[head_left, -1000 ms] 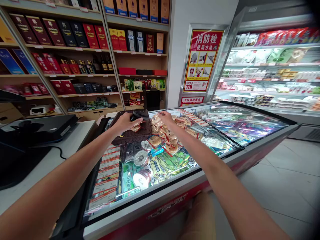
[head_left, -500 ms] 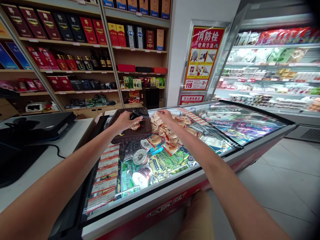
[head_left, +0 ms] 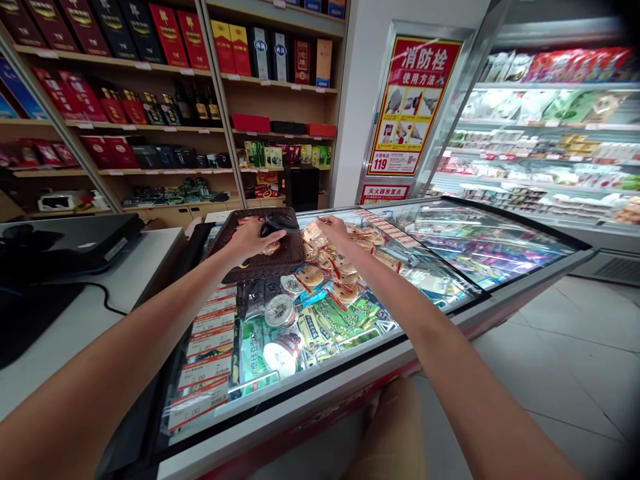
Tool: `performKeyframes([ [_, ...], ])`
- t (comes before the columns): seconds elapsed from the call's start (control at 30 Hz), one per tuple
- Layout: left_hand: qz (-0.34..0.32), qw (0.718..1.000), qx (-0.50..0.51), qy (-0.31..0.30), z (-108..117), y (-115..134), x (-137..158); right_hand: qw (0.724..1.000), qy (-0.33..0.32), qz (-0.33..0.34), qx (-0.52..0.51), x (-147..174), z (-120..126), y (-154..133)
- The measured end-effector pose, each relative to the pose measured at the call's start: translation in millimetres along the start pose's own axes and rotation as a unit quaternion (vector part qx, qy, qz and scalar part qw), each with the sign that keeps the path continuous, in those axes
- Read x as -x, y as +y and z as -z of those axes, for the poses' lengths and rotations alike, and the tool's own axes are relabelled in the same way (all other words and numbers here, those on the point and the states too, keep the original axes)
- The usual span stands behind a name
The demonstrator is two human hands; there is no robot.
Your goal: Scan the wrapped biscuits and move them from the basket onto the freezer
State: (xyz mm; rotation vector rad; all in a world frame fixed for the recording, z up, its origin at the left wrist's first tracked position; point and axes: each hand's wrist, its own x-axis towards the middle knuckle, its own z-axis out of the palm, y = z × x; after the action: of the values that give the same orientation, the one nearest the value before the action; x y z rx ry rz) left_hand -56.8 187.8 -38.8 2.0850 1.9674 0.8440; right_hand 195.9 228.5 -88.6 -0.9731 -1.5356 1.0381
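Observation:
My left hand is wrapped round a black handheld scanner, its head pointing right, above a dark brown woven basket. Some red-and-clear packets lie in the basket under that hand. To the right, my right hand pinches a clear-wrapped packet of something pale brown and round. Below and beside it, several similar wrapped round packets are spread over the glass top of a chest freezer. The fingertips of my right hand are partly hidden.
Frozen goods such as green bags show through the glass, beside a strip of price labels. A white counter with black equipment stands left. Boxed bottles fill shelves behind; a refrigerated display is at right.
My view has tipped slightly downward, so the shelves sit higher in the picture. Both hands keep nearly the same places and grips.

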Motion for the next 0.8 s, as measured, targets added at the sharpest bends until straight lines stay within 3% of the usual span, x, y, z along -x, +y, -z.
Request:
performKeyframes([
  [0.33, -0.013, 1.0, 0.004, -0.019, -2.2, -16.4, -1.5, 0.999, 0.002, -0.007, 0.038, -9.5, 9.2, 32.6],
  [0.47, 0.014, 0.999, 0.038, -0.02, 2.8, -32.3, -0.3, 0.99, 0.03, -0.014, 0.134, -25.1, 5.2, 41.3],
  [0.67, 0.098, 0.992, 0.077, 0.018, 20.1, -76.0, 0.8, 0.956, 0.066, -0.008, 0.284, -74.1, -39.3, 43.3],
  [0.8, 0.148, 0.98, 0.117, 0.058, 37.0, -111.9, 7.7, 0.907, 0.009, 0.016, 0.42, -104.6, -91.9, 47.8],
])
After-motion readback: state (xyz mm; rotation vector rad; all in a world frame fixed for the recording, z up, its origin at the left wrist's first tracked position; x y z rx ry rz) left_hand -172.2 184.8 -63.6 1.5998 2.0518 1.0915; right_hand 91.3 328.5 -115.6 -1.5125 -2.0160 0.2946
